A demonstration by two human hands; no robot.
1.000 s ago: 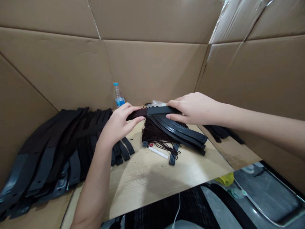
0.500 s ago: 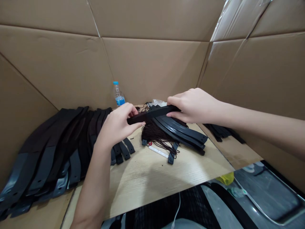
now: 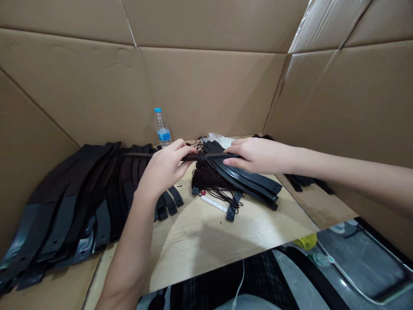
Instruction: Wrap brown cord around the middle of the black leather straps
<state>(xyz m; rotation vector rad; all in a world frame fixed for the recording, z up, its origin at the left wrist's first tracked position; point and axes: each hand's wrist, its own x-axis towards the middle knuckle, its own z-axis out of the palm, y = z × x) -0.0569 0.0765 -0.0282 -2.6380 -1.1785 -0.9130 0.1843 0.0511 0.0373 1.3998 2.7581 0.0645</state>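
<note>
Both my hands hold one dark strap (image 3: pixel 203 156) level above the wooden table (image 3: pixel 206 241). It shows edge-on, brown at the left end and black at the right. My left hand (image 3: pixel 164 170) pinches its brown part and my right hand (image 3: pixel 254 156) grips the black part. Under the strap lie a small stack of black straps (image 3: pixel 251 183) and a bundle of dark brown cord (image 3: pixel 211 183).
A large fanned pile of dark straps (image 3: pixel 74 202) covers the left side. A water bottle (image 3: pixel 162 128) stands at the back against cardboard walls (image 3: pixel 209 90). A white stick (image 3: pixel 213 203) and short black pieces (image 3: pixel 169 202) lie on the table. More straps (image 3: pixel 303 181) sit at the right.
The strap has been turned from showing its flat face to lying edge-on and level. Both hands shifted slightly left and lower with it.
</note>
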